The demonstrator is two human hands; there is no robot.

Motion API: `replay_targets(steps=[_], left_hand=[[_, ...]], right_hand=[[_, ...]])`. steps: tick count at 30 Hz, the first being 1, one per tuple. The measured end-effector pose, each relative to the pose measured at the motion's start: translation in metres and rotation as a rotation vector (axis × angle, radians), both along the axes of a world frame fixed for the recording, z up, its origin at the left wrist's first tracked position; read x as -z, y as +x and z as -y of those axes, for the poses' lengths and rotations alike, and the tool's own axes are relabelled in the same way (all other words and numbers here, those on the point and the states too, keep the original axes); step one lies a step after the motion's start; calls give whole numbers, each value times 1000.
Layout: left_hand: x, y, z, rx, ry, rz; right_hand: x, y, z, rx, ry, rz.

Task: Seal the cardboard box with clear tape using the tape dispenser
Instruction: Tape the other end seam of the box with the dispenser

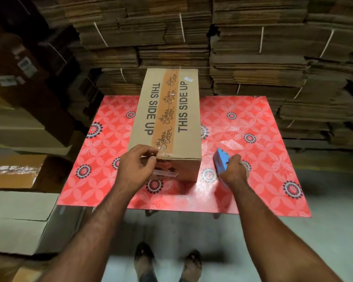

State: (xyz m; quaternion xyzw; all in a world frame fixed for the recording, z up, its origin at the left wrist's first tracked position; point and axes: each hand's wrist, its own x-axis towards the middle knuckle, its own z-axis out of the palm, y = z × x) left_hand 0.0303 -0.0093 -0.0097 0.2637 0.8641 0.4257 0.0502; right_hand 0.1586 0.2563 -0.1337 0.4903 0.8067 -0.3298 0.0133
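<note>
Reading "THIS SIDE UP", cardboard box (167,110); "Bakers Dozen" tape (166,110).

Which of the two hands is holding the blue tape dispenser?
The right hand grips the blue tape dispenser on the red patterned table. The left hand instead pinches the tape end at the near edge of the brown cardboard box.

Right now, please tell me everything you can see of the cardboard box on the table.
The cardboard box is long, brown and closed, lying flat on the red patterned table. Its top reads THIS SIDE UP twice, with an orange printed tape strip along the centre seam. A small white label sits at the far corner. The left hand presses the near edge, where clear tape glints.
</note>
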Motion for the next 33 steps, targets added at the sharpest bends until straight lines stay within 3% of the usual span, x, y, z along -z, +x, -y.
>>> replay_targets(steps=[7,13,15,19,26,33], left_hand=[[-22,-1,-25,-94,168,351],[-80,-5,-67,24,479,585],[-99,-7,-75,85,523,651],[-127,-23,-69,132,532,733],[-157,-56,-16,153,562,801],[-155,-86,23,88,557,844]], right_hand=[[-84,16,-24,31,-301,-460],[-199,8,10,-76,-252,-650],[-222,-1,31,-135,-131,-633],[-246,-22,70,-211,327,-437],[-269,-58,115,-413,463,-380],[-265,-85,144,-475,483,-357]])
